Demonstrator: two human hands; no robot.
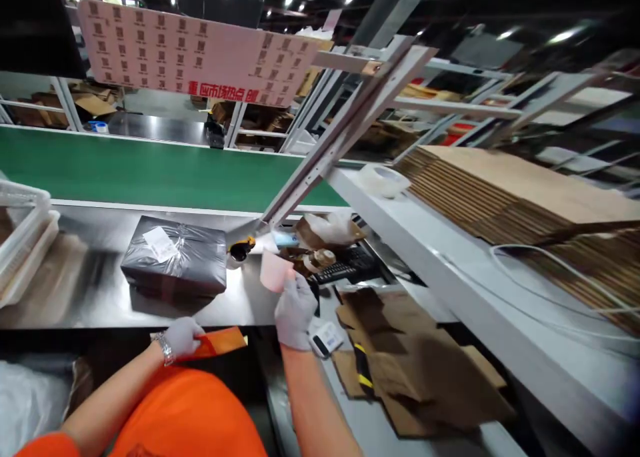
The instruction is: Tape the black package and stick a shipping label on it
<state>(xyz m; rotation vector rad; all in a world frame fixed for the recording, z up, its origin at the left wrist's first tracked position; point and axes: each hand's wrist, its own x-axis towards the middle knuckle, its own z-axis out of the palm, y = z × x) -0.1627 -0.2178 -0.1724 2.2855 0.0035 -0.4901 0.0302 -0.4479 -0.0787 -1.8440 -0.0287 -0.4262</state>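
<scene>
- Right hand: grey glove, forearm bare, reaching forward from lower centre. Fingers pinched on the lower edge of a pink slip, held upright above the steel table.
- Left hand: grey glove, metal watch band at the wrist, arm bent in close to the body. Closed on an orange envelope, which lies flat at the near table edge and points right.
- Pink slip: small, pale pink, roughly rectangular, blurred; no print readable.
- Orange envelope: flat, glossy, a lighter strip along its right end.
- Black-wrapped parcel sits on the table beyond the left hand, white label on top, well apart from both hands.
- Handheld scanner lies just right of the right wrist.
- Flattened cardboard scraps to the right; stacked cardboard sheets on the shelf above.
- Tape roll on the shelf end, green conveyor belt behind the table.
</scene>
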